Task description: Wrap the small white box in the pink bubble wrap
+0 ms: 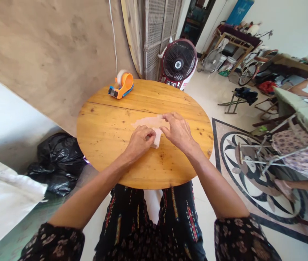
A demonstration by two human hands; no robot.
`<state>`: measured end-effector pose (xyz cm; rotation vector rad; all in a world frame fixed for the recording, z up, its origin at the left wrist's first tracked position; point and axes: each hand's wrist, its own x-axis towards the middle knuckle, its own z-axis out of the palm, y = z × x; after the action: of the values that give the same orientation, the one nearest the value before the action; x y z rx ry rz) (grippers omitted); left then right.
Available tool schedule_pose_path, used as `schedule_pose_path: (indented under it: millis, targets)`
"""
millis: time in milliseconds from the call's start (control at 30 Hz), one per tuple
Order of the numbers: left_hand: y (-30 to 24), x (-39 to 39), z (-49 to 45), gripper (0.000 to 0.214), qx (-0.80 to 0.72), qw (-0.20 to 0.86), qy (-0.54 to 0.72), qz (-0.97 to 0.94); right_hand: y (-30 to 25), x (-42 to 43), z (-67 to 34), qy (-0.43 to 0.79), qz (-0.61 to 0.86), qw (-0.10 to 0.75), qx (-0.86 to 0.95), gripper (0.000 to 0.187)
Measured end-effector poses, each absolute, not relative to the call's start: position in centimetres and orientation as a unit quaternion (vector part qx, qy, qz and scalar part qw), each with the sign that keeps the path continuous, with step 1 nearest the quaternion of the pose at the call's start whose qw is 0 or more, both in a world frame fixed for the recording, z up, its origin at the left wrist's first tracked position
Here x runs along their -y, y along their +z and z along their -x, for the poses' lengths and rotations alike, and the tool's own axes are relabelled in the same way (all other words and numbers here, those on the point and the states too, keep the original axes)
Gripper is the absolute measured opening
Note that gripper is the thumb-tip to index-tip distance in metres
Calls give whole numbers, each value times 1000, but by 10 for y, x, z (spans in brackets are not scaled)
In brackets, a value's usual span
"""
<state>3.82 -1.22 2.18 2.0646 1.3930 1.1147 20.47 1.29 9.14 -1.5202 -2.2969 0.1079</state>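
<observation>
From the head camera, a round wooden table (107, 145) fills the middle, and a thin pale sheet (148, 123) lies flat near its centre. The left hand (140, 140) presses the sheet's near edge, fingers curled and pinching it. The right hand (179, 129) rests on its right side, fingers loosely spread. An orange tape dispenser (121, 87) sits at the table's far edge.
</observation>
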Motion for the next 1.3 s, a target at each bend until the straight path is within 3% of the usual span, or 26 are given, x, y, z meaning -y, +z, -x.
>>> schedule_pose_path:
  millis: [100, 200, 433, 600, 733, 967, 1100, 1300]
  targets:
    - [21, 12, -38, 14, -492, 204, 407, -742, 94, -26, -201, -65, 547, 166, 818, 41]
    - [22, 13, -38, 15, -492, 200, 405, -744, 97, -45, -197, -73, 539, 133, 829, 42]
    - [19, 11, -37, 14, -490, 201, 411, -742, 98, -96, -191, 111, 524, 95, 839, 9]
    - [16, 11, -37, 14, -498, 191, 398, -746, 86, -123, -201, 219, 549, 166, 789, 9]
    - [16, 15, -39, 15, -527, 183, 386, -735, 75, -134, -206, 327, 571, 145, 739, 13]
    - [17, 19, -42, 14, -556, 212, 384, -706, 63, -141, -215, 364, 610, 83, 699, 7]
    - [30, 7, -36, 15, -523, 268, 305, -749, 55, -146, -220, 361, 606, 77, 705, 9]
    - [58, -19, -33, 14, -434, 249, 179, -847, 50, -149, -222, 356, 598, 77, 714, 7]
